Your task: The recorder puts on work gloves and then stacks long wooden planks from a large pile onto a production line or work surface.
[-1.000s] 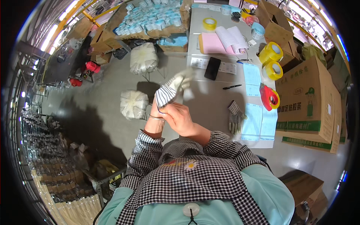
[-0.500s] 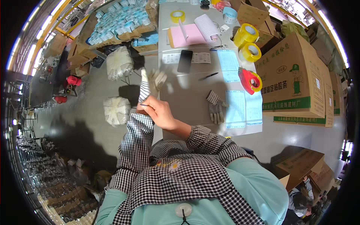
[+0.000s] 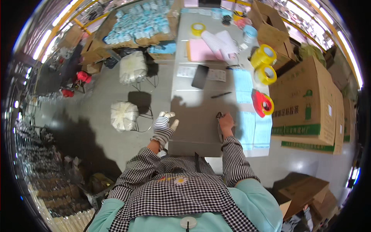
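My left hand [image 3: 164, 127] wears a white work glove with dark stripes and is held beside the table's left edge. Its thumb stands apart from the fingers, and nothing is in it. At the table's near part, my bare right hand [image 3: 226, 124] is closed on a second striped glove [image 3: 219, 115], most of which the hand hides. Beyond them a black pen [image 3: 221, 94] and a black phone [image 3: 200, 77] lie on the grey table [image 3: 193, 112]. Light blue printed sheets [image 3: 244, 125] lie to the right of my right hand.
A red tape dispenser [image 3: 262, 103] and yellow tape rolls [image 3: 263, 56] stand along the table's right edge. Large cardboard boxes [image 3: 297, 104] are stacked beyond it. Two plastic-wrapped stools [image 3: 124, 116] stand left. A pink folder [image 3: 201, 50] and a box of blue-white items [image 3: 141, 23] lie farther off.
My right hand has let go of the left glove's cuff and moved right, onto the other glove on the table. My gloved left hand has come lower and nearer, and its fingers have bent.
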Available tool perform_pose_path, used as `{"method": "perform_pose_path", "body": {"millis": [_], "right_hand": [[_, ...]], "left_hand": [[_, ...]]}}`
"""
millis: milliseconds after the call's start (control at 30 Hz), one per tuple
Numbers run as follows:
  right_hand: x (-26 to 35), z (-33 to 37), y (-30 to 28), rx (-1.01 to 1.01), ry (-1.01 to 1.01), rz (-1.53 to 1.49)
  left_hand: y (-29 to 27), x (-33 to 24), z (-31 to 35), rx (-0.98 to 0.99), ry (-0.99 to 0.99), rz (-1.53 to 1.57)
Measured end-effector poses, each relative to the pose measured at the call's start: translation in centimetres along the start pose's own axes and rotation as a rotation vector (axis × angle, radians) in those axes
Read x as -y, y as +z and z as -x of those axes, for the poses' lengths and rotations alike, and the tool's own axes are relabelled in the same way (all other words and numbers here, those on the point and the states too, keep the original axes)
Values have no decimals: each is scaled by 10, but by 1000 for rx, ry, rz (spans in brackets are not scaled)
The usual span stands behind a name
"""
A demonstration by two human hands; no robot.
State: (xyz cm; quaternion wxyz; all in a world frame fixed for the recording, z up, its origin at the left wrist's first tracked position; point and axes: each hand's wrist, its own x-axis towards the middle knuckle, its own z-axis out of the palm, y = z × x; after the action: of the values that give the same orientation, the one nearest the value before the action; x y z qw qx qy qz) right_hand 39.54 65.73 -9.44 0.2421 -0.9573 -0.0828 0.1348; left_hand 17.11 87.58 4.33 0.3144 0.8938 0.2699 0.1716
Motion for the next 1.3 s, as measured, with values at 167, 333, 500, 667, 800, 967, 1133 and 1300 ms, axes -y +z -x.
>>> {"method": "perform_pose_path", "body": {"millis": [167,333,500,667,800,967,1133,1300], "right_hand": [[104,83,22,266,-623,-599],[198,163,38,508,-741,-882],[263,209,48,511,-853,-594],[326,285,85,658,-963,-481],[380,367,116,703,-1275,-266],[432,478,150,721,-1756,-422],[450,525,194,748,-1770,-149],[476,560,258,911,-1716,284]], "left_hand": [[3,25,18,-14,-517,617],[-41,68,48,12,-541,944],[-116,90,98,-34,-467,934],[-177,143,158,-212,-588,853],[-221,212,224,-264,-366,-353],[-289,289,293,-748,-554,961],[-345,310,350,-812,-819,831],[-380,341,349,-1018,-850,756]]}}
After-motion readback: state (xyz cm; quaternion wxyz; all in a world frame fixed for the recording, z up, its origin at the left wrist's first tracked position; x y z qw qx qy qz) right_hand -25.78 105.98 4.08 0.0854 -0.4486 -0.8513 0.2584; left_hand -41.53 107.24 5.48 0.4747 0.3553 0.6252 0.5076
